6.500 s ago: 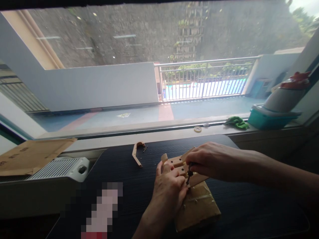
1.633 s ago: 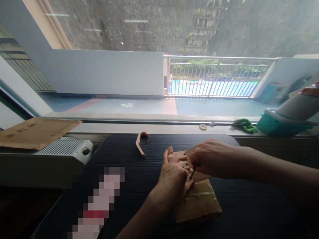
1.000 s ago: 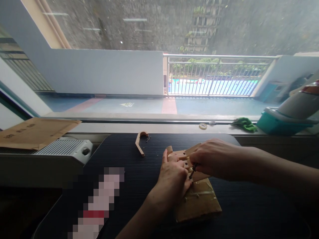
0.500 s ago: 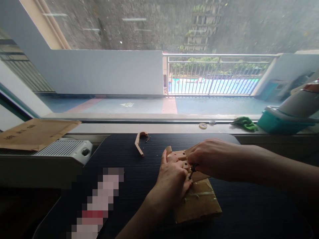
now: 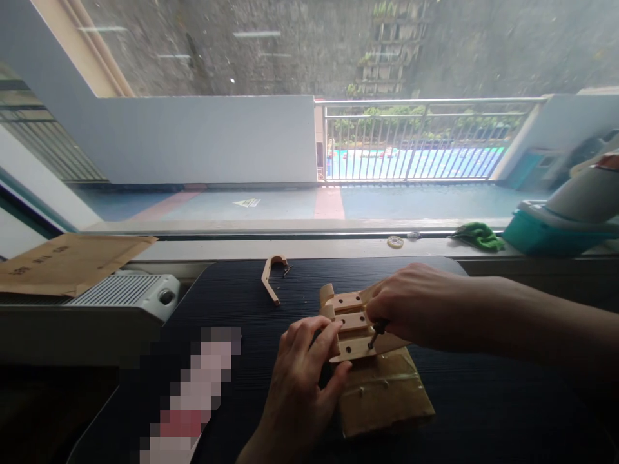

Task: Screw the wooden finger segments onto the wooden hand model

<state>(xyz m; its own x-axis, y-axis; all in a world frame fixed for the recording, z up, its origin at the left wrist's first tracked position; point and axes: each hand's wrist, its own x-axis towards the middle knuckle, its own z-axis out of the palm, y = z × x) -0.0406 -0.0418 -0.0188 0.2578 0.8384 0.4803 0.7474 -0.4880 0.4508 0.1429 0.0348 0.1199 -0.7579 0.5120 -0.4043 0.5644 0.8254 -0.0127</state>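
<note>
A light wooden assembly of parallel slats with dark screw holes [image 5: 352,321] lies partly over a brown, tape-wrapped block [image 5: 387,393]. My right hand [image 5: 403,303] is closed round the handle of a screwdriver [image 5: 378,330]. Its tip meets a hole in the nearest slat. At the left end of the slats is my left hand [image 5: 304,367], thumb and fingers apart. The index finger touches the wood, and the thumb lies beside the near slat's edge. Further back on the table, a hook-shaped wooden piece [image 5: 267,280] lies next to small screws [image 5: 287,271].
The dark table [image 5: 232,293] stands against a window sill [image 5: 242,248]. On the sill are a tape roll [image 5: 394,241], a green cloth [image 5: 478,236] and a teal container [image 5: 551,232]. A cardboard sheet [image 5: 72,258] rests on a radiator [image 5: 140,290] at left. A blurred-out item [image 5: 193,386] lies at left.
My left hand has moved left off the middle of the slats and its fingers have spread, so more of the slats shows. My right hand stays at the near slat with the screwdriver.
</note>
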